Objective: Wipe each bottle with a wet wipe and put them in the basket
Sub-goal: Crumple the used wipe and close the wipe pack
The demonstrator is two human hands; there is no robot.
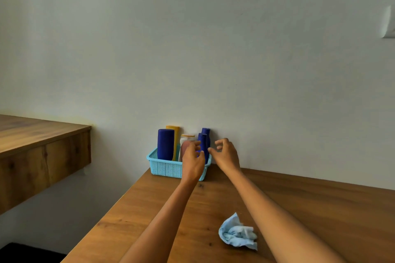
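Head view: left hand [193, 157] up at the basket [165, 167], fingers loosely curled among the bottle tops, touching or just short of the small blue bottle [203, 144]; whether anything is actually pinched, cannot tell. Right hand [226, 155] just right of the basket, fingers half curled and empty, thumb tip near the same bottle but apart from it. Inside the basket, all upright: big blue bottle [165, 144] at the left end, yellow bottle [175, 134] behind it, pale capped bottle [187, 137] in the middle with a pinkish one partly hidden behind the left hand, blue ones at the right end against the wall [277, 70]. On the table [320, 209], well in front of the basket and nearer the camera, crumpled blue wipe [237, 234], lying loose, in neither hand. No bottle outside the basket anywhere in view. Judged from that: wiping and loading look finished or very nearly so, with at most a last straightening of the bottles left.
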